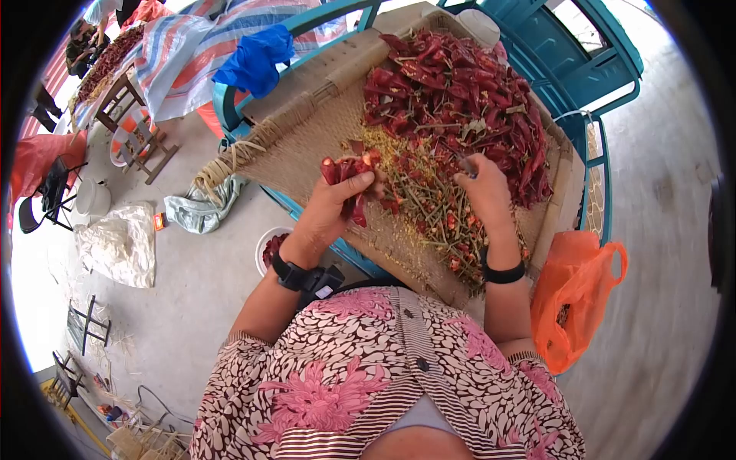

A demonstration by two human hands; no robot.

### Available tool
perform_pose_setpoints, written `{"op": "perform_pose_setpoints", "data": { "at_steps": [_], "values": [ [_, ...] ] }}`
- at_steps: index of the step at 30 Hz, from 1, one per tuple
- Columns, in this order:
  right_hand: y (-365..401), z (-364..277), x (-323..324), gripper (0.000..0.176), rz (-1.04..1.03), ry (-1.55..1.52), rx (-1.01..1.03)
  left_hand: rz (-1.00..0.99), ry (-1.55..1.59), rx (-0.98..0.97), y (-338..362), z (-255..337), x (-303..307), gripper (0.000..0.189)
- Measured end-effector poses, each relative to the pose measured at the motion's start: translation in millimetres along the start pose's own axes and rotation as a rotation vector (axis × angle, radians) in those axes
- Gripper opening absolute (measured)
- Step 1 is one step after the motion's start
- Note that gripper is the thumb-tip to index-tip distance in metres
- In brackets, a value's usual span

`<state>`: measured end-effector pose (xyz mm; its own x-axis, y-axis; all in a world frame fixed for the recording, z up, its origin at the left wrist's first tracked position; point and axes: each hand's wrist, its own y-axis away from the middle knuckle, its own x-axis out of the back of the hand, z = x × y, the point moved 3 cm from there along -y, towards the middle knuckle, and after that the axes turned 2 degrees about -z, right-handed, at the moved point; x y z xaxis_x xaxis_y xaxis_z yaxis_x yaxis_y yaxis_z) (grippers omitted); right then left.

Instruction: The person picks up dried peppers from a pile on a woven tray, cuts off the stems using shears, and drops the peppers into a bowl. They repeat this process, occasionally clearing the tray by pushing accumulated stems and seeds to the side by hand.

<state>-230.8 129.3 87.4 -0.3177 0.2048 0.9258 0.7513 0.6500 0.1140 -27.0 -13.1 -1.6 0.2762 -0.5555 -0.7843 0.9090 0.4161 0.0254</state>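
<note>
My left hand [337, 201] is closed around a bunch of dried red chili peppers [357, 211], some with cut, open ends. Over the pile of stems, my right hand [486, 192] is closed, with a small dark piece showing at its fingertips that I cannot make out. Beneath both hands lie green chili stems [426, 195] and yellow seeds [395, 156] on a woven mat [307, 149]. Beyond them rises a large heap of whole dried red chilies [460, 84].
A teal metal frame [606, 192] surrounds the mat. An orange plastic bag [571, 307] hangs at the right. A white bucket [261, 257] with red chilies stands below at the left. A blue bag [257, 63] is on the frame; stools and people are farther left.
</note>
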Motion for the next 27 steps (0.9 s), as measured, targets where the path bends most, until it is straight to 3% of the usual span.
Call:
{"op": "perform_pose_setpoints", "data": {
  "at_steps": [7,14,18,22,27],
  "values": [
    [-38,-61,-35,0.026,0.129,0.114,0.252,0.225,0.023,-0.076,-4,-1,-7,0.031],
    [-84,-77,-67,0.022,0.163,0.219,0.349,0.139,0.119,-0.071,-9,-6,6,0.019],
    [-75,-61,-43,0.018,0.386,-0.125,0.432,0.209,0.077,-0.09,-5,-3,0,0.009],
    [-41,-52,-19,0.021,0.099,-0.899,0.183,0.242,0.016,-0.091,-6,0,-5,0.008],
    [-22,-30,-28,0.018,-0.064,-1.324,0.016,0.253,-0.061,-0.103,-6,-4,-10,0.011]
  ]
}}
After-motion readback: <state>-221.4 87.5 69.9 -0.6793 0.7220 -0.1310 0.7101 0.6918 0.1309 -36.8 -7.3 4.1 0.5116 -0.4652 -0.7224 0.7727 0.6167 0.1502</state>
